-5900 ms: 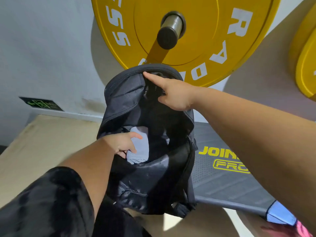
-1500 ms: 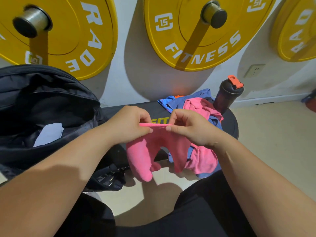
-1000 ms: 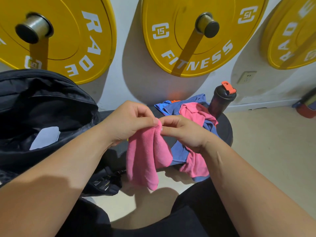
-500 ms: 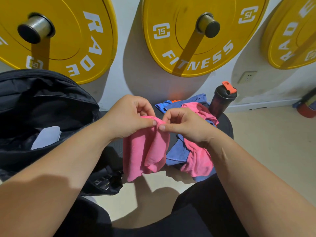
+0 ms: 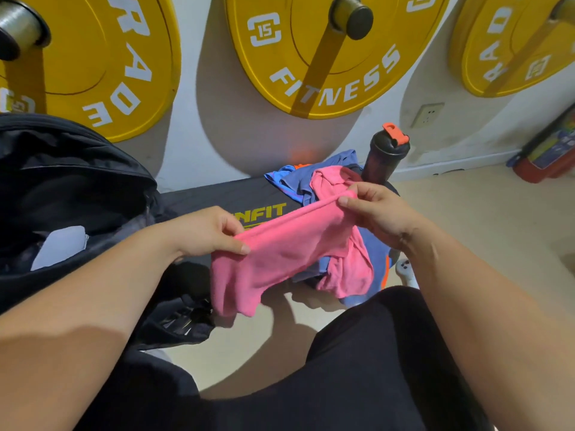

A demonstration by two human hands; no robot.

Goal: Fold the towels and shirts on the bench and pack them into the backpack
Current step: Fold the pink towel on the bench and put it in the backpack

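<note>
Your left hand [image 5: 205,233] pinches the low end of the pink towel [image 5: 280,253] between thumb and forefinger. Your right hand [image 5: 378,217] pinches the other end, higher and to the right, so the top edge runs taut on a slant between them! The rest of the cloth hangs down in front of the black bench [image 5: 202,197]. The open backpack [image 5: 71,181] sits at the bench's left end, with a pale folded piece [image 5: 59,245] showing inside. Behind the towel, a blue shirt [image 5: 298,181] and another pink cloth [image 5: 326,178] lie heaped on the bench's right end, a dark shaker bottle [image 5: 384,157] just beside them.
</note>
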